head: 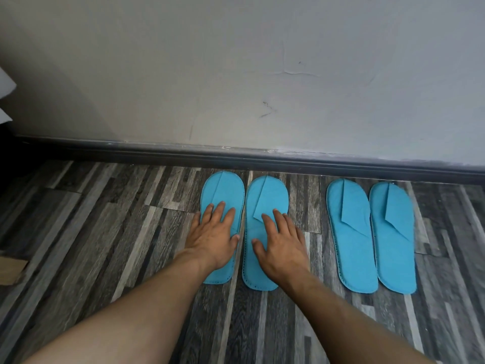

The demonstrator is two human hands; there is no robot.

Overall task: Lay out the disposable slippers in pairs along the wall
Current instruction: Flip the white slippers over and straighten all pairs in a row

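Observation:
Flat blue disposable slippers lie on the wood-pattern floor with their toes toward the wall. One pair is in the middle: the left slipper (pixel 223 190) lies under my left hand (pixel 214 236), and the right slipper (pixel 265 195) lies under my right hand (pixel 282 241). Both hands rest flat on them, palms down, fingers spread, gripping nothing. A second pair lies to the right, untouched: one slipper (pixel 351 237) and its mate (pixel 396 240) side by side.
A dark skirting board (pixel 236 158) runs along the foot of the grey-white wall (pixel 236 74). A piece of brown cardboard (pixel 10 271) lies at the left edge. White fabric or paper (pixel 5 95) shows at the upper left.

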